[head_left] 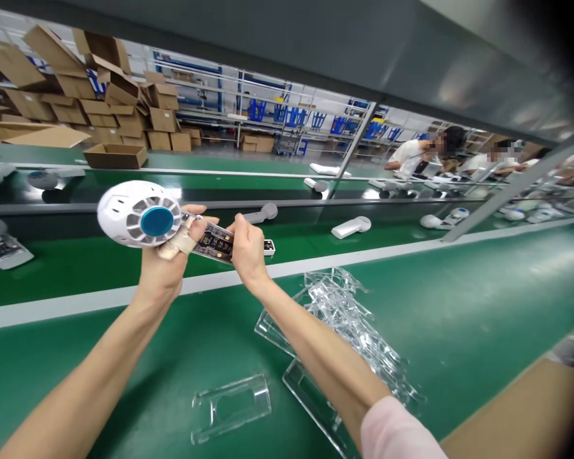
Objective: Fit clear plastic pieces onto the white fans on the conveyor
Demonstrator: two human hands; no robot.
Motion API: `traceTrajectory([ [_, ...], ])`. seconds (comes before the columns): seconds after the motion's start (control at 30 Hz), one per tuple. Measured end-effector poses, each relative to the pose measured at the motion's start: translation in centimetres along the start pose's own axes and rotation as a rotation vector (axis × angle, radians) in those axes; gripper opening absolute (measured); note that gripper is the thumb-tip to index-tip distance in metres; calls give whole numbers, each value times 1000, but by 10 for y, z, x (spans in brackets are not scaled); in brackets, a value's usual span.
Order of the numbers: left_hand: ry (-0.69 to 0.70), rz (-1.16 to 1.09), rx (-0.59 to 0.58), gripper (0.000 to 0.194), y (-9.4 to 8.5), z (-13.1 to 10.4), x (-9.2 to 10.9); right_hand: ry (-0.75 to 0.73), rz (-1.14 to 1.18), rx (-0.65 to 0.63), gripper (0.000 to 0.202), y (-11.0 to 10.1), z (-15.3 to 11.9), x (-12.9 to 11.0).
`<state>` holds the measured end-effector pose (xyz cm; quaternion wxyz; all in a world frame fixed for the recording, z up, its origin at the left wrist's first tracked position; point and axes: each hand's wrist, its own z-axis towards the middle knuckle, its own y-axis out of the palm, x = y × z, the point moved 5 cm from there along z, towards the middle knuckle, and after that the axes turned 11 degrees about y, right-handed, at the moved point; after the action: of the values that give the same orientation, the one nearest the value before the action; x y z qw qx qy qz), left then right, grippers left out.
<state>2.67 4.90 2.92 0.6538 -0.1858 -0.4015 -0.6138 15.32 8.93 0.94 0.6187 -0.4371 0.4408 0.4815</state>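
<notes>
A white handheld fan [139, 214], with a round vented head and a blue centre disc, is held up over the belt. Its handle is uncovered, so a dark circuit board [214, 241] shows in it. My left hand [167, 255] is closed round the neck just under the head, with pale tape wrapped on the thumb. Farther along the handle, my right hand [249, 250] is closed over the board near its end; what its fingertips press on is hidden. Below my arms lie a clear plastic frame [232, 408] and a heap of similar clear pieces [347, 319].
More white units lie on the green belt [306, 248], among them a handle-like one [351, 227] and an uncovered one [7, 245]. A metal post [492, 185] rises at the right beneath an overhead panel. Cardboard boxes [119, 156] stand beyond, and co-workers [411, 156] sit farther right.
</notes>
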Motion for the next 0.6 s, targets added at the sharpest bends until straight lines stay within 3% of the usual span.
traceTrajectory([
  [0.13,0,29,40,30,-1,-4,-9,98,13,-60,46,-3,5,9],
  [0.27,157,185,-64,36,6,-14,6,209,184,-165,43,-7,3,3],
  [0.33,190,227,-110,41,12,-22,11,261,302,-108,47,-13,-2,-1],
  [0.4,195,189,-93,49,17,-30,14,230,361,-1,52,-20,-7,-7],
  [0.5,226,126,-9,60,17,-38,16,65,343,105,54,-30,-15,-20],
  [0.6,205,191,-44,49,14,-41,13,-32,333,119,54,-33,-19,-25],
])
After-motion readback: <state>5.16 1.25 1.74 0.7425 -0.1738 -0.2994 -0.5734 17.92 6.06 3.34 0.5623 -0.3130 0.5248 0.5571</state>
